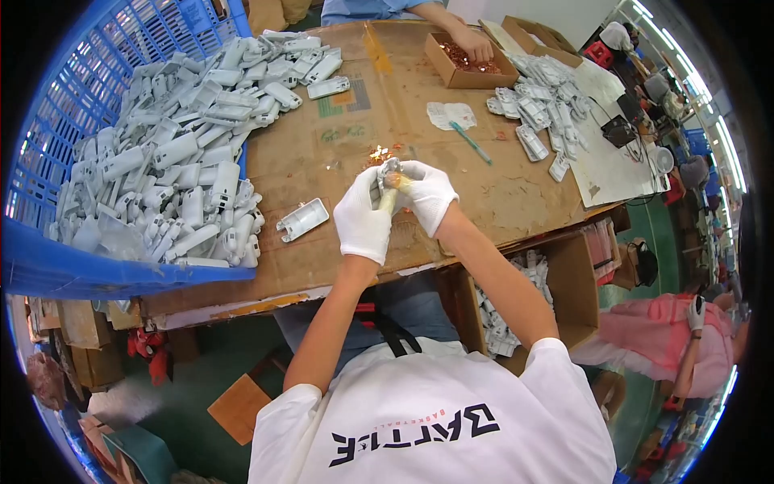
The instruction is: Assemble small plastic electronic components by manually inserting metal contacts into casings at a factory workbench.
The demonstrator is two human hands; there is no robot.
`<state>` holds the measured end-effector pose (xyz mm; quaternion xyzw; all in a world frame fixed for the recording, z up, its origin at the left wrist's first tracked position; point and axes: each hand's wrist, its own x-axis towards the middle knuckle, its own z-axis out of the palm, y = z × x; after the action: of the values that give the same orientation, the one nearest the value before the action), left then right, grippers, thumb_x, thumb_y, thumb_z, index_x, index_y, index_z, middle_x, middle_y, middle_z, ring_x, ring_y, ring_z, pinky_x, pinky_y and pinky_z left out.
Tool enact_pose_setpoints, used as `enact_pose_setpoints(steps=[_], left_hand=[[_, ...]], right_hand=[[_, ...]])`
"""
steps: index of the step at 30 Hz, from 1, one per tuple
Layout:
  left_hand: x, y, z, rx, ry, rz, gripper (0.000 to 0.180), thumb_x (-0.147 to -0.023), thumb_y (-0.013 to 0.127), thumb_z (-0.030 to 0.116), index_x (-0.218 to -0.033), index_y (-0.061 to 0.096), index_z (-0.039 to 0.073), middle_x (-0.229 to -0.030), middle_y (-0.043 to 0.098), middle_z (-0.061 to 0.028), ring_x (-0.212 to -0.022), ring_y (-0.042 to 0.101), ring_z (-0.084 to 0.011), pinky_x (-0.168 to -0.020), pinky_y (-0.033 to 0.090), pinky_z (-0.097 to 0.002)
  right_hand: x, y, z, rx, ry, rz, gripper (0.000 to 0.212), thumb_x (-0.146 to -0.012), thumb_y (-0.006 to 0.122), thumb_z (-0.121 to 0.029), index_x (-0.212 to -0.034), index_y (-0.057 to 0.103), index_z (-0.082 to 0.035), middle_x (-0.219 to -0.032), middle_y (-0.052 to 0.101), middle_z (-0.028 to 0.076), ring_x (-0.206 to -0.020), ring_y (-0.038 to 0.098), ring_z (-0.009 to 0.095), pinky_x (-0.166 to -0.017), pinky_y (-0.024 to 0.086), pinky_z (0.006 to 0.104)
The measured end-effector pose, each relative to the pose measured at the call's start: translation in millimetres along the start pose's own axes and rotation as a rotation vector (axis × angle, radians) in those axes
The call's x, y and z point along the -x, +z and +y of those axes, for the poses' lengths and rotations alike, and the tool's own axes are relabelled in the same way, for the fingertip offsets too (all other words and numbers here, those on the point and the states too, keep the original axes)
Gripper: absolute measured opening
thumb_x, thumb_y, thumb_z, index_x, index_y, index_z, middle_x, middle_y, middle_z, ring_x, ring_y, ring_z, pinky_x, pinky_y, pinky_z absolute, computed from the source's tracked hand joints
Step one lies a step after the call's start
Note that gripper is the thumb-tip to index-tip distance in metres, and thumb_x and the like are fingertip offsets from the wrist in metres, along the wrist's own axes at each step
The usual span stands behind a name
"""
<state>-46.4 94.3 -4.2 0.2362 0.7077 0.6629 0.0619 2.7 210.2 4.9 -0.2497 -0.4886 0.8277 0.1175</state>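
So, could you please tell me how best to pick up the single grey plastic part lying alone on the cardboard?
Probably pinch the grey plastic part across its long sides, from above: it lies flat, hollow side up, clear of the heap, near the left hand.

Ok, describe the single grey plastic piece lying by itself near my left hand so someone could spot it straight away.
Start at the big blue crate on the left of the cardboard-covered table, with its heap of grey plastic parts spilling out. Just right of the heap's lower end, left of the gloved left hand, lies the lone grey piece. Unlike its neighbours, it lies flat on bare cardboard, apart from the pile.
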Motion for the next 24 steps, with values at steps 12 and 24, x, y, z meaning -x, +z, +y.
enact_pose_setpoints(steps=[12,24], left_hand=[[-13,-12,12,-0.389,0.104,0.011,0.017,-0.083,0.064,0.006,-0.1,0.064,0.005,-0.088,0.069,-0.0182,-0.083,0.068,-0.0354,-0.072,0.054,-0.0411],[-21,-2,11,-0.436,0.13,0.038,0.013,-0.082,0.064,0.005,-0.095,0.065,0.007,-0.083,0.069,-0.017,-0.08,0.068,-0.035,-0.069,0.053,-0.0414]], right_hand=[[8,12,-7,0.921,-0.532,0.161,0.022,-0.08,0.073,-0.009,-0.1,0.069,-0.003,-0.088,0.07,0.012,-0.08,0.068,0.022,-0.073,0.053,0.0326],[4,13,-1,1.035,-0.669,0.27,0.015,-0.076,0.067,-0.005,-0.091,0.063,-0.004,-0.089,0.063,0.016,-0.085,0.063,0.036,-0.075,0.051,0.041]])
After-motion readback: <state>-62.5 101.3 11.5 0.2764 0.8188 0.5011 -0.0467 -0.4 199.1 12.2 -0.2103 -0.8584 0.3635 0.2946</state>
